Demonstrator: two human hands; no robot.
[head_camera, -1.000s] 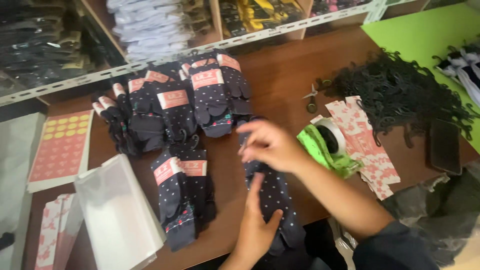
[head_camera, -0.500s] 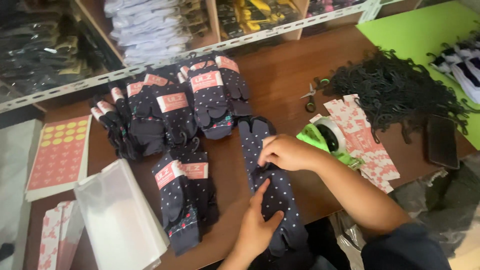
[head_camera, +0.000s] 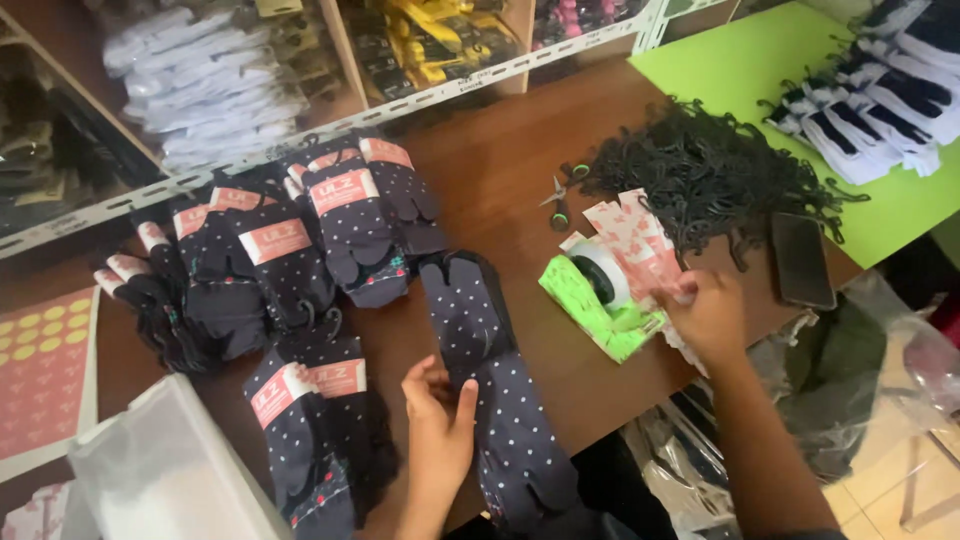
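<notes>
- The dark dotted sock (head_camera: 490, 380) lies flat on the brown desk (head_camera: 500, 180), its long axis running from the split toe at the far end toward the near edge, leaning slightly right; its cuff end is cut off by the picture's bottom edge.
- The left hand (head_camera: 437, 430) rests at the sock's left edge, fingers loosely open, thumb pressing on the fabric.
- The right hand (head_camera: 708, 315) is well apart to the right, its fingers pinching one of the pink paper labels (head_camera: 640, 240) beside the green tape dispenser (head_camera: 590, 300); the grip itself is partly hidden.
- Banded sock pairs (head_camera: 300, 250) lie fanned to the left.
- A heap of black hangers (head_camera: 710, 170), scissors (head_camera: 560, 195) and a phone (head_camera: 802, 260) lie beyond.
</notes>
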